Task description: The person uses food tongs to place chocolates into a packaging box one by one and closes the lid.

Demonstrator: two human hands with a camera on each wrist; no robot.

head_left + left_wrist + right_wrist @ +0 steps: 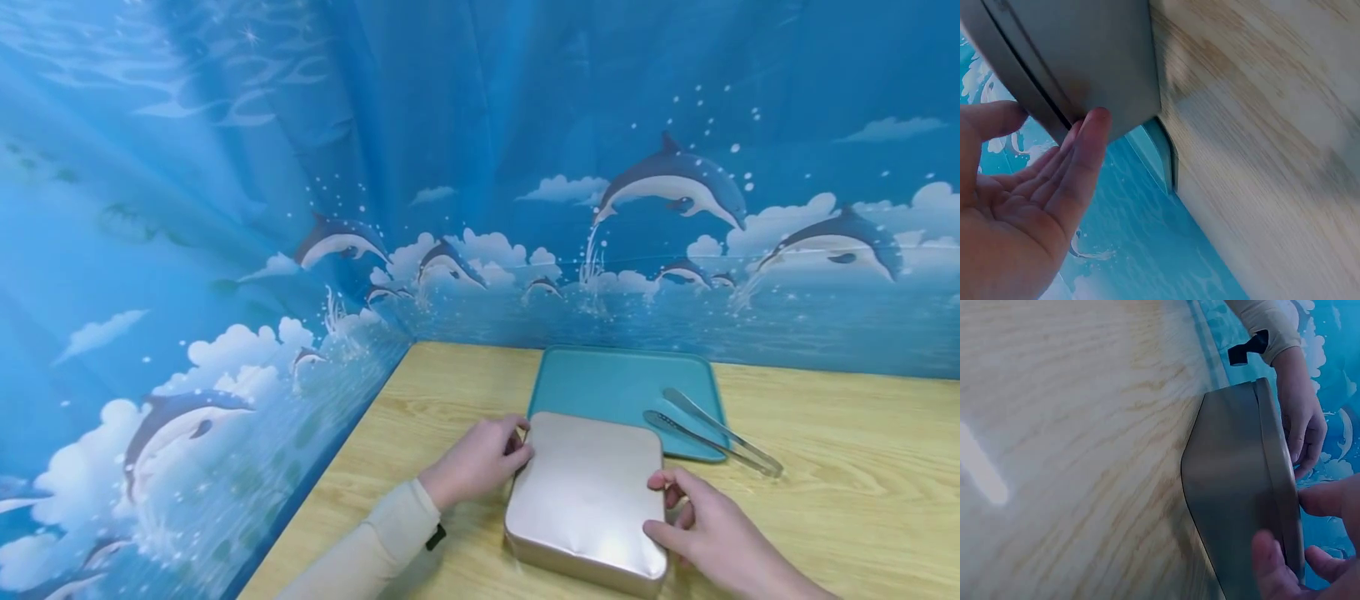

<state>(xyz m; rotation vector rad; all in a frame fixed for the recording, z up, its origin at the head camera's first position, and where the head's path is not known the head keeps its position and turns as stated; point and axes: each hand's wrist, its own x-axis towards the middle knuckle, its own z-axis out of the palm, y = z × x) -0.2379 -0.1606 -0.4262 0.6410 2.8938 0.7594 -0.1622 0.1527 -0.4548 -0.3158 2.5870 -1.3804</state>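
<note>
A rose-gold metal tin box point(588, 492) with rounded corners stands on the table, its flat lid on top. At the lid's left edge, my left hand point(482, 458) pinches the rim; in the left wrist view the thumb is at the lid's top edge and the fingertips lie against the side by the lid seam point(1030, 53). My right hand point(697, 517) grips the opposite edge, thumb on the lid's top and fingers over the side. The right wrist view shows the tin's side wall point(1229, 462) standing on the wood. Whatever is inside the tin is hidden.
Behind the tin lies a teal tray point(600, 379), which the tin partly overlaps in the head view. Metal tongs point(768, 467) rest across the tray's right side, their joined end over the wooden table point(847, 442). Blue dolphin-print curtains point(480, 167) border the table's back and left.
</note>
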